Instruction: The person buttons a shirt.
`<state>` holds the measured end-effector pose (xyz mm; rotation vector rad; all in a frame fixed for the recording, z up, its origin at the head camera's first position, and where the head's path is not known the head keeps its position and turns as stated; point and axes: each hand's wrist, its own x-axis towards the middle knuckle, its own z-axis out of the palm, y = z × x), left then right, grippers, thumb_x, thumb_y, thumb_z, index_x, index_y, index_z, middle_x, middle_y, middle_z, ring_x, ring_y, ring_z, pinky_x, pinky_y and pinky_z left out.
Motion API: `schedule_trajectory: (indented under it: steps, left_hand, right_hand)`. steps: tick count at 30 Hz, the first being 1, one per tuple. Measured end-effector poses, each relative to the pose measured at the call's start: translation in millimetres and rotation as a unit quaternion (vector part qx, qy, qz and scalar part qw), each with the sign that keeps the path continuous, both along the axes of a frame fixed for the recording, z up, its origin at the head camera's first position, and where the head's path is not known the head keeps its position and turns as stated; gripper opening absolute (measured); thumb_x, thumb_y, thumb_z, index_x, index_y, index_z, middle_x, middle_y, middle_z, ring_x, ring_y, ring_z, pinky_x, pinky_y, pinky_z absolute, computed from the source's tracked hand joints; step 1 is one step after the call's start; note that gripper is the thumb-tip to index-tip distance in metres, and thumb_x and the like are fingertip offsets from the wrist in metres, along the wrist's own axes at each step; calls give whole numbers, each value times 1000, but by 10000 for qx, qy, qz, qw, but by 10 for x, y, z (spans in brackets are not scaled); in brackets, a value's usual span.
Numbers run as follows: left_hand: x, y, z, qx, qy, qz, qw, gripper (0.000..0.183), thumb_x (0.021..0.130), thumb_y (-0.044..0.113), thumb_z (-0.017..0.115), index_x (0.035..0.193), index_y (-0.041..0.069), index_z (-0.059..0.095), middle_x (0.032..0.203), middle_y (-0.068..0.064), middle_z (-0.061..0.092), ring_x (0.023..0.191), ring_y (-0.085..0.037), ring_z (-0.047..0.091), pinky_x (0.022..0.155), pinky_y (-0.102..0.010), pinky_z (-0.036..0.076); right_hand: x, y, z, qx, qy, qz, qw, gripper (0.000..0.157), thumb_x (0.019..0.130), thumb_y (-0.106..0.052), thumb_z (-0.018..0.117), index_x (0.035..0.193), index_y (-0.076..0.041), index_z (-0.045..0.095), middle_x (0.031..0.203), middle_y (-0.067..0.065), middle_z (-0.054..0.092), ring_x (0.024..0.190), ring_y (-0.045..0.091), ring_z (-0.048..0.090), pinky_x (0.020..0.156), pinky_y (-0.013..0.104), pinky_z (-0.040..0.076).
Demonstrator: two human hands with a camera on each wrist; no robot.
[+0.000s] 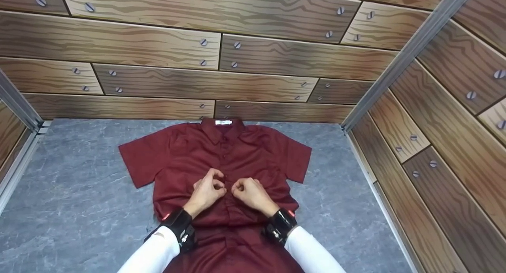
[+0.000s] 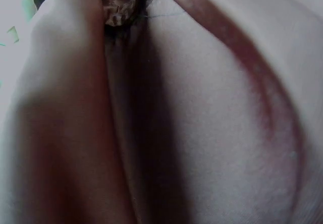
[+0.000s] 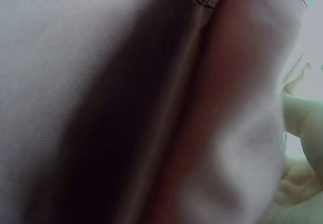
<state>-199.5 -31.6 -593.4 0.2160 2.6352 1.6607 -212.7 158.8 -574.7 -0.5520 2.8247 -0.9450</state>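
A dark red short-sleeved shirt (image 1: 182,158) lies front up, its collar toward the back wall. Over the button placket at mid chest, my left hand (image 1: 205,190) pinches the cloth, index finger arched above the thumb. Just across the placket, my right hand (image 1: 251,192) has its fingers curled against the thumb and pinches the shirt's other side. The fingertips of both hands almost meet. In the left wrist view, blurred shirt folds (image 2: 202,108) fill nearly everything. Cloth (image 3: 91,57) likewise fills the right wrist view, with fingers (image 3: 303,113) at its right edge. The button at the fingertips is hidden.
The shirt rests on a grey marbled surface (image 1: 79,178). A wood-plank-patterned wall (image 1: 158,48) rises close behind the collar, and another patterned wall (image 1: 446,154) stands on the right. Metal rails (image 1: 407,55) line the corners. Black wrist devices (image 1: 180,225) overlap the lower shirt.
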Motion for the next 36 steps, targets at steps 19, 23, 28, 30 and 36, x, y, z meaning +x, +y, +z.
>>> schedule_trajectory:
  steps: [19,23,28,30,36]
  left_hand:
    - [-13,-6,-45,316,146,-173,9992,37,74,2,74,106,9,57,84,1,73,95,-21,69,105,-56,25]
    - [-17,-1,-37,335,84,-207,9992,36,73,1,73,104,11,57,82,3,72,94,-19,68,105,-55,24]
    - [-7,6,-19,197,-47,-153,9997,31,77,8,72,106,13,60,80,9,69,89,-16,67,107,-57,23]
    - [-8,5,-17,89,-24,-119,9999,27,82,12,72,107,14,62,78,10,69,89,-16,67,106,-57,25]
    - [-8,10,-11,-219,226,39,9995,21,89,11,70,109,11,63,76,7,70,89,-21,69,101,-58,31]
  right_hand:
    - [7,1,1,102,-15,-31,9999,7,85,-13,72,81,-19,74,77,-9,71,74,7,65,70,30,52]
    - [10,-1,-3,124,-2,-35,9999,7,86,-14,72,81,-18,74,76,-9,71,73,7,64,69,30,52]
    - [26,-5,-3,142,96,-52,9998,5,85,-15,71,83,-17,75,76,-10,69,73,7,64,68,30,52]
    - [41,-8,-3,95,182,-60,9998,4,85,-15,71,85,-17,74,75,-11,68,71,7,63,67,29,51]
    - [100,-53,15,-121,517,154,9985,14,84,-16,76,94,-16,66,77,-8,66,70,4,61,65,25,50]
